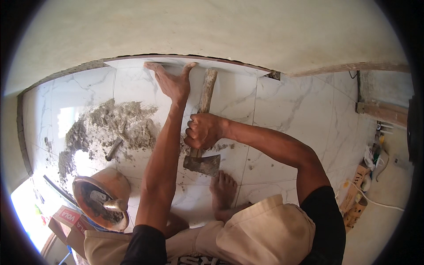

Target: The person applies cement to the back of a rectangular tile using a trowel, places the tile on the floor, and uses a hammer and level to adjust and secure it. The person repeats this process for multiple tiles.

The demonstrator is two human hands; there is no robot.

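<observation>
A plain, cream-coloured wall (229,31) fills the upper part of the view, its base curving with the lens. Below it spreads a glossy floor (293,123) of large white tiles, veined in grey and divided by thin joints. A narrow dark gap (23,141) runs along the floor's left edge, and a brownish wooden beam (384,113) sits at the far right. Strong white light (24,203) pours in at the lower left (whether through a door or window is unclear), leaving bright reflections on the nearby tiles.

left hand (174,85) against tile strip (225,66) | right hand (205,131) gripping hatchet (203,164) | mortar (119,115) on floor (291,119)
</observation>
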